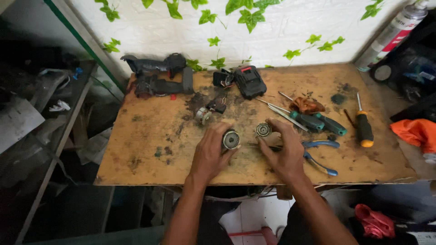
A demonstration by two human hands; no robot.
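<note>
View from above of a stained wooden tabletop (150,149). Near its centre, the left hand (210,152) has its grip closed around a short metal cylinder (230,139), a motor part, end face up. Just at its three o'clock, the right hand (284,152) holds its fingertips on a small round ribbed part (263,129). The cylinder looks heavy for its size, rigid and probably greasy, so best gripped round its side wall. Blue-handled pliers (320,154) lie at three o'clock of the right hand, green-handled screwdrivers (313,120) at one o'clock, a black battery pack (249,80) at twelve, and dismantled dark tool housings (159,77) at ten.
</note>
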